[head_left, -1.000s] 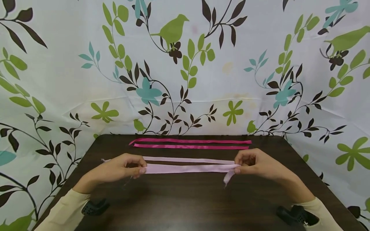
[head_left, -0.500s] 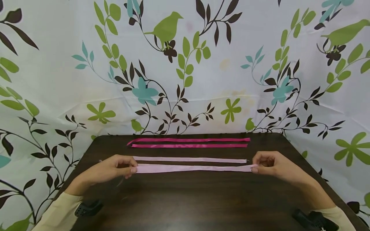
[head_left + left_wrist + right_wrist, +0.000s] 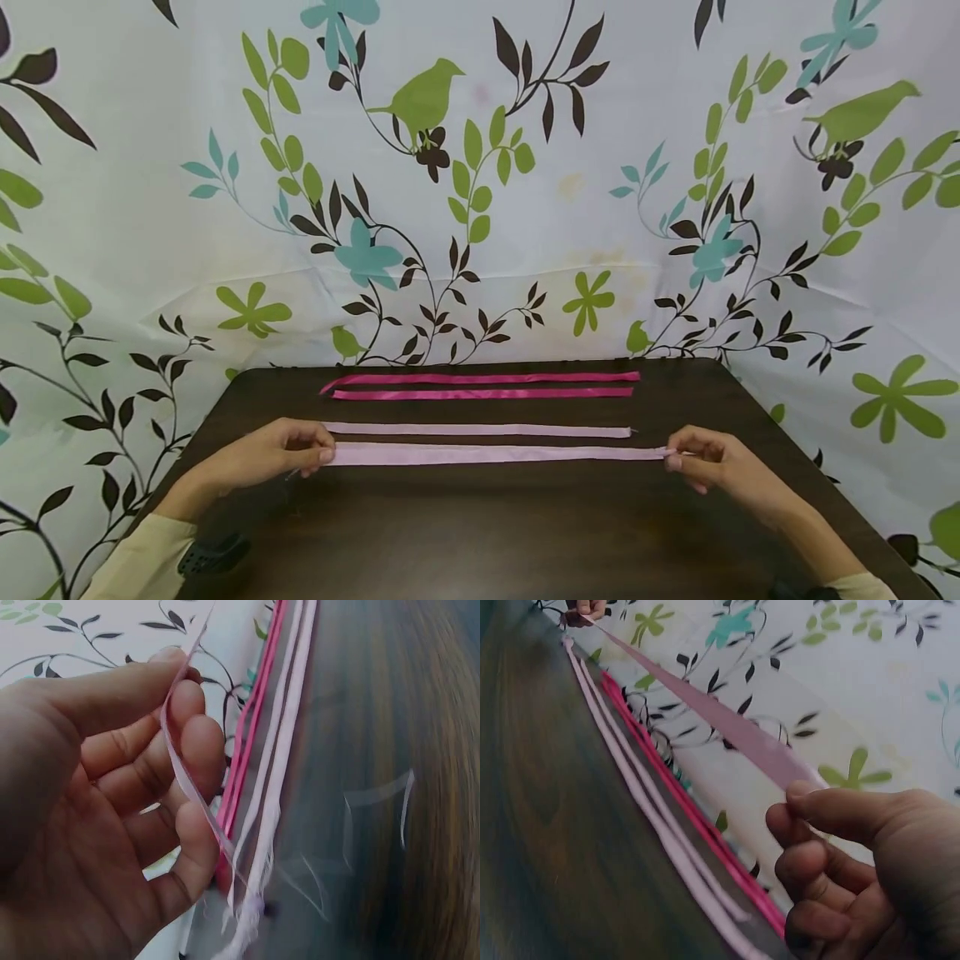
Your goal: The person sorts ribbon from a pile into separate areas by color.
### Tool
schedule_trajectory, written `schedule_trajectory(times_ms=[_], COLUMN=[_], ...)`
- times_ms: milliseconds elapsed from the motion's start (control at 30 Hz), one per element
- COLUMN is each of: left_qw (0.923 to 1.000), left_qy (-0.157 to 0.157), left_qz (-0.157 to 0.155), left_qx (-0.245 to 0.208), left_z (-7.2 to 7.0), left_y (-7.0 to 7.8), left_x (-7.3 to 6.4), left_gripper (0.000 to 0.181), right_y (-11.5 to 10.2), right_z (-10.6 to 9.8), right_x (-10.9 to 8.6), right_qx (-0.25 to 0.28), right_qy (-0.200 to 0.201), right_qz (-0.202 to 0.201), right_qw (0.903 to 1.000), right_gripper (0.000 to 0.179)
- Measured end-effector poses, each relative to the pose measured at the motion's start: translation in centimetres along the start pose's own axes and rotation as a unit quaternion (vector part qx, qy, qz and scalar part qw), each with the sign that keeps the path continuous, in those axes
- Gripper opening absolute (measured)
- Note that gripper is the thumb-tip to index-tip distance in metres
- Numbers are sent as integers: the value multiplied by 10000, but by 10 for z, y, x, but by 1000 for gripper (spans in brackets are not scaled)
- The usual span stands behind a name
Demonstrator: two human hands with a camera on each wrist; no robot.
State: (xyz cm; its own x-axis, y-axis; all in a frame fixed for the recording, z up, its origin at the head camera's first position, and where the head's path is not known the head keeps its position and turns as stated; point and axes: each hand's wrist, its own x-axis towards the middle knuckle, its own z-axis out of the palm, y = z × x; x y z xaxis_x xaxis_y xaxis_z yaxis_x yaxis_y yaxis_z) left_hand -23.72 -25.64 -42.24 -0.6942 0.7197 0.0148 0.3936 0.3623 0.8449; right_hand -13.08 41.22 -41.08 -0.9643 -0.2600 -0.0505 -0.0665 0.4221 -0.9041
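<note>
My two hands stretch a pale pink ribbon (image 3: pixel 480 454) sideways between them. My left hand (image 3: pixel 281 454) pinches one end between thumb and forefinger, and in the left wrist view a loose tail (image 3: pixel 180 769) trails down over the other fingers. At the far right, my right hand (image 3: pixel 720 467) pinches the opposite end with thumb and fingertip. In the right wrist view the taut ribbon (image 3: pixel 705 705) runs above the table. Two light pink strips lie under it in the wrist views; their ends look frayed beside my left hand.
A narrow pale pink ribbon (image 3: pixel 480 429) lies just behind the held one. Two magenta ribbons (image 3: pixel 487 379) stretch side by side near the far edge of the dark wooden table (image 3: pixel 480 533). A patterned white cloth (image 3: pixel 525 200) hangs behind the table.
My hands have spread apart, mostly the right hand moving rightward, so a longer span of ribbon shows between them. The short tail that hung by my right hand is gone from sight.
</note>
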Motion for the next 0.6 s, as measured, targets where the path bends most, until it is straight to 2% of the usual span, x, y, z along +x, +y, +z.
schedule_trajectory(times_ms=[167, 300, 433, 600], left_qw=[9998, 9994, 9973, 9946], left_qy=[-31, 8, 119, 176], left_qz=[-192, -212, -208, -455], left_qx=[10, 260, 691, 914], left_z=[-2, -2, -2, -2], left_y=[-13, -22, -26, -22], left_x=[-7, -12, -11, -10], left_gripper=[9, 6, 4, 5], right_y=[20, 31, 37, 38], right_z=[0, 2, 5, 8], right_x=[-4, -5, -1, 3], right_qx=[2, -550, -1328, -1841], right_qy=[310, 461, 418, 97], right_qz=[33, -233, -651, -1173], right_qw=[9995, 9971, 9881, 9758], right_gripper=[19, 16, 12, 17])
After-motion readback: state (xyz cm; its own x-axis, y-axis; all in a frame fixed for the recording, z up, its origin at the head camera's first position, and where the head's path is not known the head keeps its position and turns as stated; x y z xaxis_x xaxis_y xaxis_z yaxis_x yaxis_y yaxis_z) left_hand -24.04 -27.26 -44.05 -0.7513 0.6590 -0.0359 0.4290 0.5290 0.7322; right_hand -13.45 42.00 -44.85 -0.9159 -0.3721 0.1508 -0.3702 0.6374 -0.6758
